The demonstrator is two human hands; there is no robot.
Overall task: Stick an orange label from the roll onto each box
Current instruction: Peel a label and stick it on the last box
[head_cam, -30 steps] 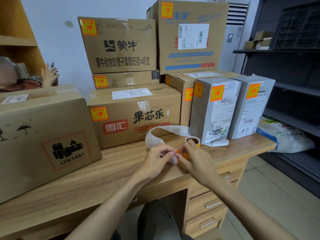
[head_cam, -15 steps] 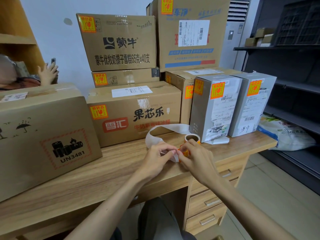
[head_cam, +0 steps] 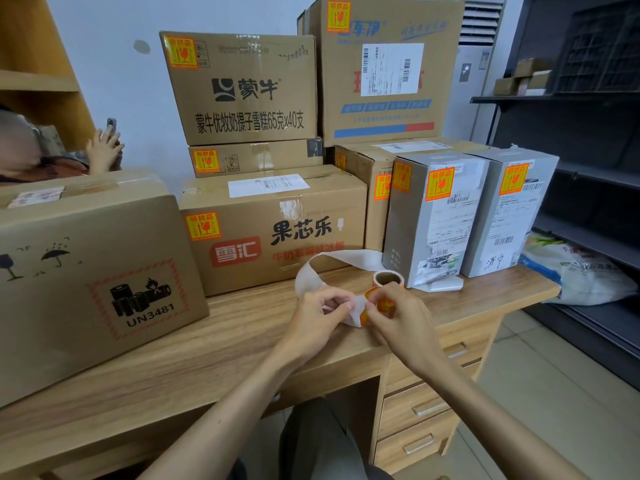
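Over the wooden desk, my left hand pinches the white backing strip of the label roll. My right hand pinches an orange label that is curling off the strip. The roll's cardboard core stands just behind my right hand. Stacked cardboard boxes and two grey boxes behind carry orange labels. The large UN3481 box at the left shows no orange label on the faces I see.
Another person's hand holds a phone at the far left, behind the UN3481 box. Desk drawers are below right. Dark shelving and a plastic bag stand to the right.
My right hand has peeled more of the orange label away from the backing strip. Both hands stay at the same spot on the desk. The view has shifted slightly.
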